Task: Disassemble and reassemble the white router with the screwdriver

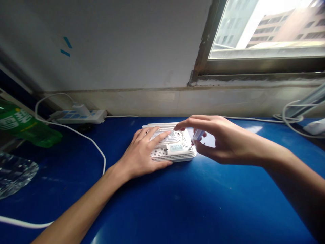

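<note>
Printing on the labels [176, 148] of the white device [161, 153] is too small to read; large white characters mark the green bottle [27, 125] at its 9 o'clock. At 3 o'clock the right hand's [223, 137] grip pinches a pale tool [199, 134], tip at the device's 4 o'clock corner. The left hand [142, 150], unclenched, spreads over the device from 9 o'clock, on the blue surface [182, 206].

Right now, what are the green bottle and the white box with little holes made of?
The green bottle looks like glossy plastic: it seems see-through, with shiny patches. The white box is probably hard plastic, fairly matte, judging by its rounded corner and rows of holes.
</note>
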`<state>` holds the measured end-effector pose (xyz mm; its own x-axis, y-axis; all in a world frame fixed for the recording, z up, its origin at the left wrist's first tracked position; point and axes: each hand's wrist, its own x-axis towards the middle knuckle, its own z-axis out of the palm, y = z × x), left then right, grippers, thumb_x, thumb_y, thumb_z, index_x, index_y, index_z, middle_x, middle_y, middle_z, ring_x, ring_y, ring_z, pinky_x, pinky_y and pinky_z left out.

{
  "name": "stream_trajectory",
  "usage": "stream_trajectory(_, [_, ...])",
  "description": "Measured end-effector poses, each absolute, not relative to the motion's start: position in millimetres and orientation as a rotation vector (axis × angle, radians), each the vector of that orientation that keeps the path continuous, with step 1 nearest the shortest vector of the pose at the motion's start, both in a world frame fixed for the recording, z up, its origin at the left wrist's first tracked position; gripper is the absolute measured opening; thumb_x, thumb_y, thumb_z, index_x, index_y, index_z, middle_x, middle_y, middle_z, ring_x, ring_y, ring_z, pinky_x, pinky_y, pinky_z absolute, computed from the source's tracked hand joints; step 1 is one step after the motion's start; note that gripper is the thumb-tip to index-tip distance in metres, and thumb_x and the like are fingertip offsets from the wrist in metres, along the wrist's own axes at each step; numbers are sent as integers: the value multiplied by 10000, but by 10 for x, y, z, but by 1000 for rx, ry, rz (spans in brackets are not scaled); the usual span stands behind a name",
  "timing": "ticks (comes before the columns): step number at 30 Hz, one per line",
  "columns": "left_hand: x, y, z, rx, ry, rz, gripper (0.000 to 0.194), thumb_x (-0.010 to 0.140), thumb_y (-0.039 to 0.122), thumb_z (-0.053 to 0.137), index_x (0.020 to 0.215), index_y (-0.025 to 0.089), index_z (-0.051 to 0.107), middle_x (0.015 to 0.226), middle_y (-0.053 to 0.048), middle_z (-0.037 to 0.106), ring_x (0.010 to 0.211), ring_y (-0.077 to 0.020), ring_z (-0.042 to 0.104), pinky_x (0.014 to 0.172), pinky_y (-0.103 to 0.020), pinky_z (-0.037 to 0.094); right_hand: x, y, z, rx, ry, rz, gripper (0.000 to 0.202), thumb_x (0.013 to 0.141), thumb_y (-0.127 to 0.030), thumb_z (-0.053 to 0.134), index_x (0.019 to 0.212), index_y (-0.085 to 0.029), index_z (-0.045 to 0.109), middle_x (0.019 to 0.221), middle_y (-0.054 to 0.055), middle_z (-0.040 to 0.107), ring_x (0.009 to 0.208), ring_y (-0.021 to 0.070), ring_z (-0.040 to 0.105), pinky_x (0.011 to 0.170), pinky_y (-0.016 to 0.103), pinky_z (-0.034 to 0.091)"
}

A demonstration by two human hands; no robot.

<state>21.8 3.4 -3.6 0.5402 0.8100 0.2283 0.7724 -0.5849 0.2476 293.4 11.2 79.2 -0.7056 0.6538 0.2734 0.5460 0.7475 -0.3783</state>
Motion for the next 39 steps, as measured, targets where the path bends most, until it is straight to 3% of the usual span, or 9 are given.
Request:
stream_trajectory(5, [213,29,-41,2657,1369,495,890,839,700,755,1600,361,444,1628,-133,466,1490,-386,416,1226,-610,317,2943,137,770,-965,-2538,321,186,989,-313,672,1084,-225,805,888,53,806,575,137,649,583,256,472])
stream_trajectory(11, [212,36,-41,2645,1358,494,877,846,686,756,1601,375,438,1627,-119,470,1495,-388,408,1228,-619,312,2969,118,805,-929,-2557,397,534,888,-143,693,1406,-269,660,1171,66,788,767,172,724,672,252,521])
stream_trajectory(16, [210,40,-52,2645,1359,504,880,839,684,763,1599,372,446,1630,-124,464,1492,-397,411,1225,-619,316,2954,126,797,-992,-2543,348,187,993,-319,662,1071,-219,799,894,64,805,588,150,660,579,262,473])
stream_trajectory(22, [221,30,-38,2647,1369,486,874,844,685,757,1597,364,449,1627,-131,468,1493,-393,412,1223,-628,316,2966,97,835,-913,-2560,398,490,867,-147,696,1344,-258,689,1149,60,785,827,188,734,716,255,531])
stream_trajectory(25, [218,32,-44,2647,1368,501,876,838,684,763,1594,368,453,1629,-127,467,1488,-399,416,1223,-628,317,2957,98,829,-952,-2566,370,221,937,-289,716,1142,-227,768,963,52,794,634,148,666,600,247,485])
stream_trajectory(28, [212,35,-51,2639,1365,504,878,838,682,764,1598,377,447,1633,-119,462,1491,-402,411,1229,-628,313,2954,117,792,-950,-2556,334,194,1006,-299,644,1118,-222,783,793,35,776,522,125,604,546,240,450])
stream_trajectory(32, [211,34,-50,2634,1366,502,882,833,682,770,1596,375,451,1633,-119,464,1490,-407,411,1225,-634,318,2956,93,814,-881,-2553,376,461,913,-183,681,1368,-254,691,1037,63,810,683,170,708,642,248,522])
stream_trajectory(34, [213,33,-49,2640,1372,503,879,833,685,769,1593,372,457,1631,-124,465,1487,-409,414,1221,-635,321,2957,88,832,-890,-2559,371,376,912,-228,709,1287,-241,738,1086,78,805,698,176,715,653,255,526])
stream_trajectory(39, [216,34,-47,2661,1367,493,886,834,682,769,1597,361,455,1624,-134,470,1480,-397,426,1222,-623,321,2982,141,803,-975,-2530,314,201,1005,-324,652,1102,-223,796,863,61,803,562,143,651,553,246,457])
